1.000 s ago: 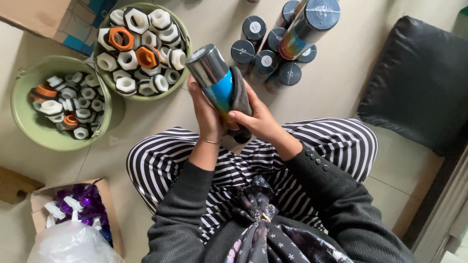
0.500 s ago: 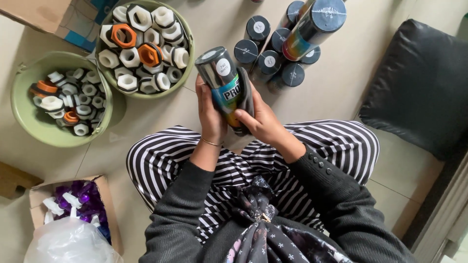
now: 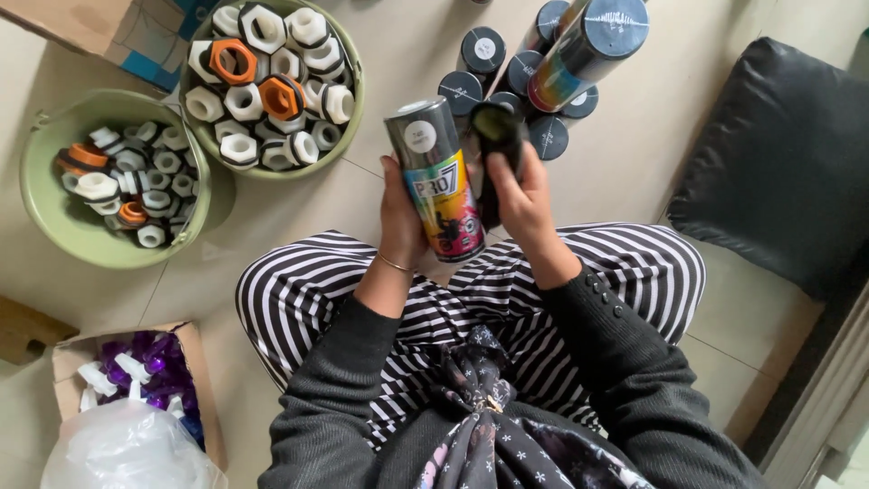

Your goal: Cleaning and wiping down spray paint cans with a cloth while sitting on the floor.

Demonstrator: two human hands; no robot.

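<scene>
my left hand (image 3: 403, 213) grips the grey-topped colourful metal spray can (image 3: 436, 181), tilted up-left. my right hand (image 3: 525, 195) clutches a black cap (image 3: 496, 136). earlier both hands held the can

multicoloured label on the held spray can (image 3: 436, 186); cardboard boxes (image 3: 109, 36) at left corners

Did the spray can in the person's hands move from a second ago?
Yes. The spray can has tipped more upright, its top now pointing toward the nearer green bowl. The left hand holds it; the right hand now holds a black cap.
</scene>
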